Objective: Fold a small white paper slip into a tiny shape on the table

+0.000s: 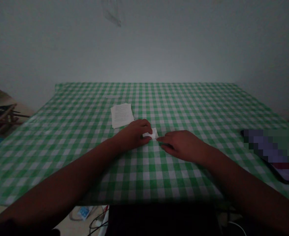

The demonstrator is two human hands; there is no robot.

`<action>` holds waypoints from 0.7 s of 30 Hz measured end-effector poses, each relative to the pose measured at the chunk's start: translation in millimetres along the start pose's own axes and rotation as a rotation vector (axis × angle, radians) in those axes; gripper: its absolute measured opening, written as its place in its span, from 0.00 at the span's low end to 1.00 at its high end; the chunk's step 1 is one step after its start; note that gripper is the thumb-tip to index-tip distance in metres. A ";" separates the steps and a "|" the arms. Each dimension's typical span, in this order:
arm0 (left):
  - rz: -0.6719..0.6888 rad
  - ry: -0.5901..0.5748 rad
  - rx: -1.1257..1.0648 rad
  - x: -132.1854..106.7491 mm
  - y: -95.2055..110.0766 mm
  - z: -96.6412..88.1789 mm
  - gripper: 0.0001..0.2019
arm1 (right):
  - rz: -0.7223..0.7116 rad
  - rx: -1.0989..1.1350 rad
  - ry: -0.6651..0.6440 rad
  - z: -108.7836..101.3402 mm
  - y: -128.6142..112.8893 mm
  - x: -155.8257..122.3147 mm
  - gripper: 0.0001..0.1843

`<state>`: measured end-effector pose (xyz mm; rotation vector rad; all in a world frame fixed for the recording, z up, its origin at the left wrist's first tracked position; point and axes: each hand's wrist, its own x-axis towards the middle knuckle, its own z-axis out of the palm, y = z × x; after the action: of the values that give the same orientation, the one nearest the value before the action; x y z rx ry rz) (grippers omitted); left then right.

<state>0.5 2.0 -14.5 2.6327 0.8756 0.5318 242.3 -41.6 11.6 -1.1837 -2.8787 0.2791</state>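
Note:
A small folded piece of printed paper (154, 133) lies on the checked tablecloth between my two hands. My left hand (138, 133) curls around its left side, with thumb and fingers closed on it. At the paper's lower right corner is the tip of my right index finger; my right hand (181, 144) rests on the cloth with thumb and index finger apart. Beyond my left hand sits a loose stack of printed sheets (122, 115), its edges slightly uneven. My left palm and fingers hide part of the folded paper.
A green and white checked tablecloth (183, 108) covers the table, which meets a pale wall (159, 42). On the right lies a dark-edged flat device (269, 157), partly blurred out. Cables (97, 224) and a blue packet (84, 212) are on the floor below.

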 end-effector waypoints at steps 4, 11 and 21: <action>-0.014 -0.007 -0.012 0.1 1.3 -0.5 0.07 | 0.067 -0.070 -0.068 -3.7 -13.0 -2.7 0.23; 0.004 -0.012 -0.013 -0.5 2.0 -0.9 0.08 | 0.113 -0.166 -0.149 -2.3 -25.2 -7.4 0.31; 0.000 -0.028 -0.059 -0.6 0.9 -1.7 0.06 | 0.119 -0.175 -0.153 3.1 -26.7 -9.0 0.32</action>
<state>-0.3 1.2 -12.8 2.5804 0.8383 0.5113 229.9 -67.0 13.5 -1.4243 -3.0219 0.1264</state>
